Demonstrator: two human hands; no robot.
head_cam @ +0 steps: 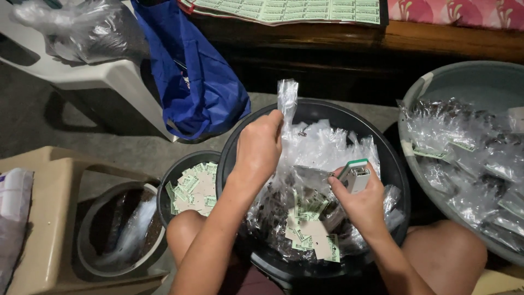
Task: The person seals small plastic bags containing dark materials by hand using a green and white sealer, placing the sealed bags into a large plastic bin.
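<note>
While left hand pinches bag and right hand grips stapler, tub holds finished packs; many remain in basin.

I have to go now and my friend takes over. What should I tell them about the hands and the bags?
Left hand: pinches the top of a small clear plastic bag, held up over the black basin.
Right hand: grips a small stapler, beside the bag.
Black basin: full of clear packets, some with green paper labels.
Small bowl on the left: loose green labels.
Grey tub on the right: many labelled packets.
Done: those in the tub. Left: the held bag has no label yet.
</note>
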